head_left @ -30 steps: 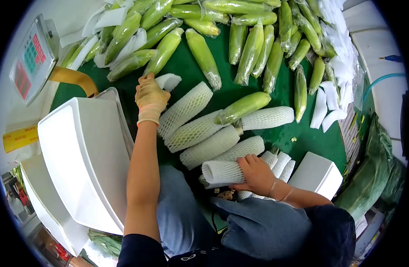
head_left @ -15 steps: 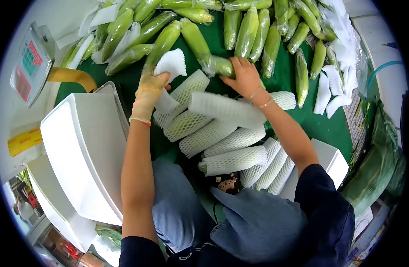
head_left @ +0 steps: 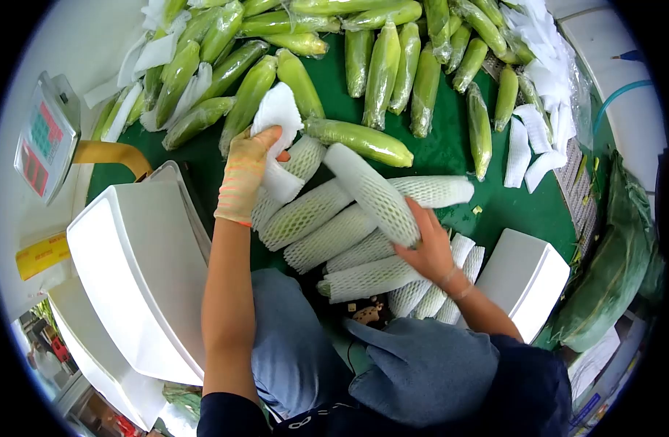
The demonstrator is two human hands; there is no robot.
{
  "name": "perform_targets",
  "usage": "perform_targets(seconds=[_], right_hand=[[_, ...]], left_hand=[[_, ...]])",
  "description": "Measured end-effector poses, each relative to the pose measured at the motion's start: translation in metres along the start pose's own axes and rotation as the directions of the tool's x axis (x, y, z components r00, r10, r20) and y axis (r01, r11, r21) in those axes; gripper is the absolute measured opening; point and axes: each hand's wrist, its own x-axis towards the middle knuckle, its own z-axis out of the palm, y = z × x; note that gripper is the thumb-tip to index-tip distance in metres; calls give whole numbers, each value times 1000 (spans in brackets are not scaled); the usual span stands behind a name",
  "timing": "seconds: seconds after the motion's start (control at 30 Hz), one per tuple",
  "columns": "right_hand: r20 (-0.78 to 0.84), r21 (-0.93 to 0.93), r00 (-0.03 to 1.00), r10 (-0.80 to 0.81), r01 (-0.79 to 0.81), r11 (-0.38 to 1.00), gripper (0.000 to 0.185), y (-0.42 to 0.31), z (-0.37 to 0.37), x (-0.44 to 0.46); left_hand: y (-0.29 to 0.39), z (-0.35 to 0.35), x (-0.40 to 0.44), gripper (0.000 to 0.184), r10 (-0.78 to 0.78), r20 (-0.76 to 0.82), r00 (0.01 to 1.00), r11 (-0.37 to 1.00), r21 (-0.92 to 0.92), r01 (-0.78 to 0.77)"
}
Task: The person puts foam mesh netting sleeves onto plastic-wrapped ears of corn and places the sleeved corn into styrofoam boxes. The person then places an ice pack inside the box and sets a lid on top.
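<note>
My left hand (head_left: 248,166), in a pale glove, is closed around a limp white foam net sleeve (head_left: 280,109). My right hand (head_left: 431,244) grips the lower end of a corn ear in a foam net (head_left: 371,191), tilted above a pile of others. Several foam-netted corn ears (head_left: 309,213) lie beneath it, green showing faintly through the mesh. Just beyond, an unnetted green corn ear (head_left: 364,141) in clear film lies crosswise on the green table (head_left: 451,156).
Many film-wrapped corn ears (head_left: 384,73) cover the far side. White foam sleeves (head_left: 549,73) are heaped at the right. A scale (head_left: 47,138) and a white bin (head_left: 138,262) stand at left. Another white box (head_left: 520,280) sits at right, near a green bag (head_left: 608,262).
My right hand has left the film-wrapped corn ear, which now lies on the table, and moved down to grip a foam-netted one. My left hand keeps the foam sleeve.
</note>
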Motion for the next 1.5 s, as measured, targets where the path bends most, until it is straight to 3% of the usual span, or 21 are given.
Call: perform_targets(seconds=[0.13,0.23,0.3,0.4,0.6,0.7,0.73,0.77,0.87,0.9,0.93,0.97,1.03,1.1,1.17,1.2,1.23,1.33,1.37,1.43,1.5], right_hand=[[189,31,976,107,-115,993,67,-5,-37,-44],[681,-280,650,337,-194,940,61,-10,-70,-41],[606,-80,774,-184,289,954,62,-22,-95,-14],[14,196,992,-124,119,973,64,-42,-74,50],[-518,491,855,35,263,830,51,-41,21,140],[-272,957,864,425,195,217,40,7,29,145],[-277,956,858,432,200,216,40,33,33,134],[-218,837,930,295,23,547,32,62,37,119],[205,971,963,175,-177,-162,24,58,34,109],[38,826,896,442,-277,491,23,47,26,93],[37,915,927,372,-181,360,24,66,35,87],[103,988,865,491,-32,-150,26,65,40,80],[198,924,922,333,-62,-378,27,87,39,54],[216,937,953,214,-141,-319,27,92,39,43],[198,962,844,499,-264,65,28,49,24,49],[92,726,886,455,-372,578,29,37,18,50],[-196,572,940,278,-121,811,31,39,26,58],[-175,775,896,407,-129,619,44,13,11,86],[-203,898,880,430,-8,440,50,4,8,96],[-329,716,897,296,32,697,50,13,13,111],[-141,904,862,487,-88,417,49,23,18,126]], left_hand=[[20,5,-12,32,0,153,988,980,-199,31],[21,19,-14,36,-86,394,915,949,-248,196],[14,28,-17,40,-90,522,848,918,-286,274],[13,36,-20,45,-131,586,800,919,-230,319],[-6,44,-25,36,-74,721,689,980,-75,184],[10,32,-15,37,99,467,879,993,-108,-54],[5,42,-2,39,300,325,897,918,159,-364],[-4,53,6,39,304,331,893,916,155,-369],[-15,96,28,40,461,656,598,-41,689,-724],[-16,106,32,40,461,674,578,-42,667,-744],[-15,113,39,33,326,709,625,-71,678,-732],[-10,118,44,28,188,720,668,-104,691,-716],[2,103,33,26,278,634,721,50,740,-670],[35,86,22,35,123,401,908,273,866,-419],[26,65,51,46,153,149,977,637,741,-213],[20,62,74,64,153,114,982,734,652,-190],[16,70,88,64,157,115,981,734,651,-194],[17,103,94,86,306,-98,947,651,747,-133],[15,114,96,94,330,-74,941,574,807,-138],[-1,130,101,99,480,86,873,307,916,-259],[11,143,102,104,332,107,937,336,915,-223]])
